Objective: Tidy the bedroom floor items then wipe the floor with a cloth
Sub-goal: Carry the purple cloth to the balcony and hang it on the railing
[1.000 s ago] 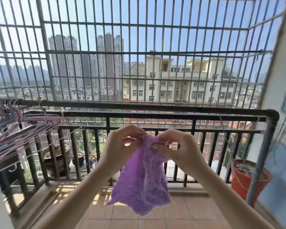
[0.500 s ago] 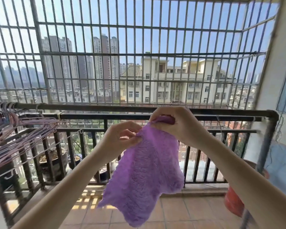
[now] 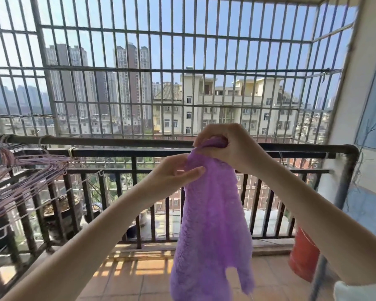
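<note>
On a barred balcony, the right hand (image 3: 230, 148) has risen to the rail (image 3: 117, 140) at 12 o'clock, fingers clamped on the purple cloth (image 3: 211, 224).

Left hand (image 3: 174, 174) pinches its edge at 9 o'clock. Now stretched long, the fluffy, limp cloth hangs at centre, seemingly being hung up to dry; wire hangers (image 3: 20, 174) nearby.

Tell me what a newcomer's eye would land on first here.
First the purple cloth, hanging at centre in front of the balcony railing, its top bunched in the right hand while the left hand pinches its edge just below. Next, the window bars with apartment buildings beyond, and the hangers at left.
</note>
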